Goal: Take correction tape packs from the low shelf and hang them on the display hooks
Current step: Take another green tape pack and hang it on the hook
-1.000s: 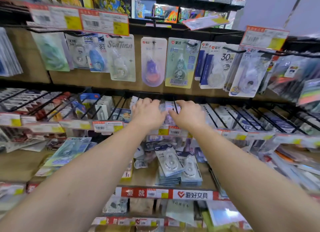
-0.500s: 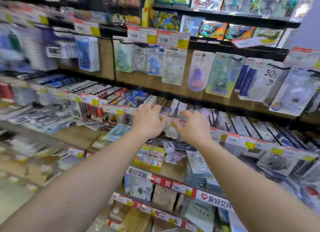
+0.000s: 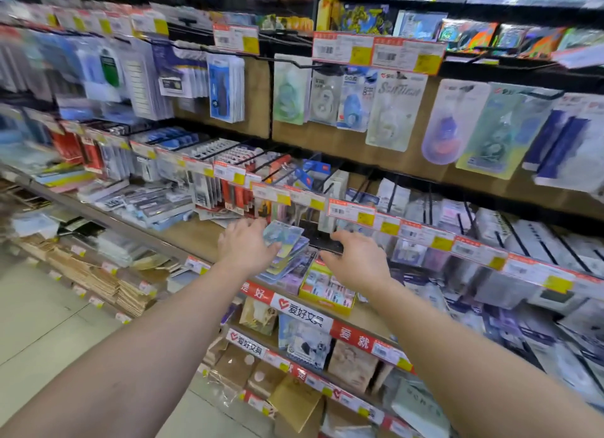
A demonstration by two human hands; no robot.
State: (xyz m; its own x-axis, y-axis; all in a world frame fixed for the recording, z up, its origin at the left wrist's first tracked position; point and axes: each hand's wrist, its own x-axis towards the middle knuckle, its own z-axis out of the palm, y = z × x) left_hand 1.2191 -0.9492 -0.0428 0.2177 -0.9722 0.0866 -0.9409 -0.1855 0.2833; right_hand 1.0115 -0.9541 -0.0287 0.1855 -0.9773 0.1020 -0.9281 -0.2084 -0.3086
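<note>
A fanned stack of correction tape packs [image 3: 289,241] in pale blue and purple card lies on the low wooden shelf [image 3: 196,238]. My left hand [image 3: 245,246] is at the stack's left edge, fingers apart, fingertips touching or nearly touching the top pack. My right hand [image 3: 358,262] hovers just right of the stack, fingers spread, holding nothing. Above both hands runs a row of black display hooks [image 3: 392,195] with red and yellow price tags. More correction tape packs [image 3: 395,110] hang from a higher hook row against the brown backboard.
A yellow display box [image 3: 327,295] stands on the shelf below my right hand. Red and black packs [image 3: 235,195] hang at the left of the hook row. Lower shelves hold wrapped stationery and brown paper goods [image 3: 94,280]. The pale floor [image 3: 42,333] lies at the left.
Both hands have dropped from the hook row's price tags down to the stack on the low shelf. The view has swung left and is blurred at its edges.
</note>
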